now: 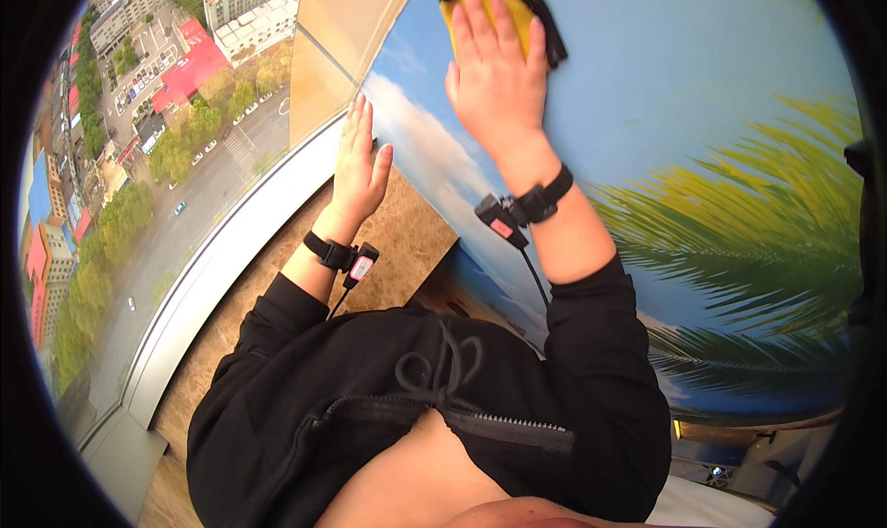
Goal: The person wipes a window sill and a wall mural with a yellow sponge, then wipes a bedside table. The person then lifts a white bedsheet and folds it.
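My right hand (502,77) presses flat, fingers spread, on a yellow cloth with a black edge (457,15), against a wall mural of blue sky and palm fronds (679,77). My left hand (360,161) is held flat with nothing in it, its fingers together and thumb apart, by the corner where the white window frame (256,230) meets the mural; whether it touches either is unclear. Each wrist wears a black strap with a small cabled device.
A large window (208,133) on the left looks down from high up on a street. Under it runs a brown marble sill (409,230). White bedding or cloth (707,504) shows at the lower right.
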Demonstrator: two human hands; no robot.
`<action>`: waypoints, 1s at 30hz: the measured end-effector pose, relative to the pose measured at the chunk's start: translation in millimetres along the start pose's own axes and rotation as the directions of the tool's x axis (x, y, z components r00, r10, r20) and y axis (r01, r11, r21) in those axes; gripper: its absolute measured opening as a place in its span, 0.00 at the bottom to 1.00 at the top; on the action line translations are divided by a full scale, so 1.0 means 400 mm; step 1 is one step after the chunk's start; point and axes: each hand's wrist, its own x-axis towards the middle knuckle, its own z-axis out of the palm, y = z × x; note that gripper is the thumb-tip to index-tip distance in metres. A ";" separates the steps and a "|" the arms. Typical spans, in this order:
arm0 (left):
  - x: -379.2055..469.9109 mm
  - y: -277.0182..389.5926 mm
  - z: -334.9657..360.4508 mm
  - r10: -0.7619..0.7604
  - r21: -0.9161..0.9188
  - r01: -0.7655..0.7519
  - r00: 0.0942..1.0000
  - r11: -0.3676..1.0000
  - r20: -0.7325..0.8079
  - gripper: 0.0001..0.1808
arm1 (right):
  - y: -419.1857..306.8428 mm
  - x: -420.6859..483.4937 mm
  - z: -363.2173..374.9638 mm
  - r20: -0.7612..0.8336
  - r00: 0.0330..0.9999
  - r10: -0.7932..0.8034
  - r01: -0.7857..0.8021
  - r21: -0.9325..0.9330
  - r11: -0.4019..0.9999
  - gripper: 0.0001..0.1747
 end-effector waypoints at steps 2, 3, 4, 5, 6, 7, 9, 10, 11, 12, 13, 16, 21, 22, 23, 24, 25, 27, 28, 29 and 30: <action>-0.001 -0.001 0.010 0.004 -0.009 -0.004 1.000 1.000 0.004 0.36 | -0.017 0.032 0.006 0.002 1.000 -0.001 0.001 -0.044 0.999 0.35; -0.001 -0.002 0.018 0.012 -0.021 -0.012 1.000 1.000 0.006 0.37 | -0.042 0.013 0.030 0.041 0.995 -0.086 0.089 -0.076 0.993 0.34; 0.001 -0.002 0.025 0.020 -0.035 -0.020 1.000 0.999 0.009 0.37 | -0.073 -0.032 0.076 0.083 0.982 -0.167 0.176 -0.103 0.979 0.33; 0.000 -0.004 0.028 0.030 -0.039 -0.029 0.999 0.999 0.011 0.37 | -0.102 -0.080 0.122 0.125 0.960 -0.249 0.264 -0.122 0.957 0.32; -0.002 -0.007 0.028 0.034 -0.038 -0.034 0.999 0.999 0.009 0.37 | -0.134 -0.134 0.146 0.208 0.930 -0.303 0.325 -0.083 0.942 0.31; -0.006 -0.011 0.026 0.036 -0.039 -0.036 0.999 0.999 0.005 0.37 | -0.167 -0.201 0.160 0.287 0.888 -0.359 0.385 -0.037 0.922 0.31; -0.017 -0.026 0.012 0.027 -0.019 -0.026 1.000 0.999 0.011 0.37 | -0.206 -0.347 0.194 0.407 0.781 -0.473 0.469 0.117 0.875 0.32; -0.022 -0.032 0.006 0.023 -0.010 -0.023 1.000 1.000 0.012 0.37 | -0.211 -0.398 0.206 0.428 0.739 -0.520 0.512 0.144 0.847 0.32; -0.028 -0.039 0.003 0.011 -0.007 -0.011 1.000 1.000 0.011 0.37 | -0.209 -0.439 0.216 0.446 0.696 -0.563 0.552 0.169 0.816 0.32; -0.032 -0.047 0.002 0.002 -0.006 -0.002 1.000 1.000 0.013 0.37 | -0.207 -0.462 0.223 0.465 0.651 -0.600 0.587 0.194 0.786 0.31; -0.037 -0.053 0.001 -0.006 0.000 0.006 1.000 1.000 0.017 0.37 | -0.207 -0.431 0.205 0.436 0.734 -0.521 0.517 0.139 0.844 0.31; -0.048 -0.058 0.023 -0.051 0.005 0.051 0.998 0.999 0.036 0.37 | -0.183 -0.281 0.146 0.317 0.905 -0.284 0.290 0.027 0.956 0.32; -0.045 -0.017 0.076 -0.003 -0.050 0.008 0.994 0.999 0.110 0.37 | -0.184 -0.305 0.192 0.312 0.861 -0.402 0.452 -0.105 0.886 0.32; -0.046 -0.013 0.087 0.027 -0.066 -0.020 0.993 0.998 0.118 0.37 | -0.206 -0.353 0.211 0.450 0.766 -0.460 0.534 -0.045 0.844 0.34; -0.049 -0.013 0.088 0.039 -0.056 -0.032 0.991 0.998 0.128 0.37 | -0.217 -0.393 0.208 0.515 0.700 -0.495 0.569 0.016 0.822 0.35; -0.051 -0.013 0.087 0.050 -0.046 -0.045 0.989 0.998 0.137 0.37 | -0.226 -0.431 0.194 0.571 0.628 -0.528 0.598 0.079 0.797 0.35; -0.053 -0.013 0.086 0.063 -0.036 -0.058 0.987 0.998 0.147 0.37 | -0.234 -0.472 0.185 0.621 0.550 -0.559 0.620 0.144 0.771 0.35; -0.058 0.002 0.073 0.052 -0.014 -0.050 0.984 0.999 0.172 0.37 | -0.225 -0.584 0.195 0.620 0.530 -0.578 0.598 0.209 0.773 0.36; -0.060 0.006 0.069 0.044 -0.004 -0.043 0.983 0.999 0.178 0.37 | -0.203 -0.609 0.183 0.613 0.537 -0.580 0.572 0.240 0.784 0.37; -0.061 0.008 0.067 0.036 0.005 -0.037 0.982 0.999 0.185 0.37 | -0.176 -0.628 0.178 0.626 0.518 -0.583 0.587 0.237 0.775 0.36; -0.063 0.000 0.070 0.029 0.005 -0.031 0.982 1.000 0.187 0.37 | -0.149 -0.607 0.138 0.636 0.604 -0.481 0.574 0.072 0.815 0.35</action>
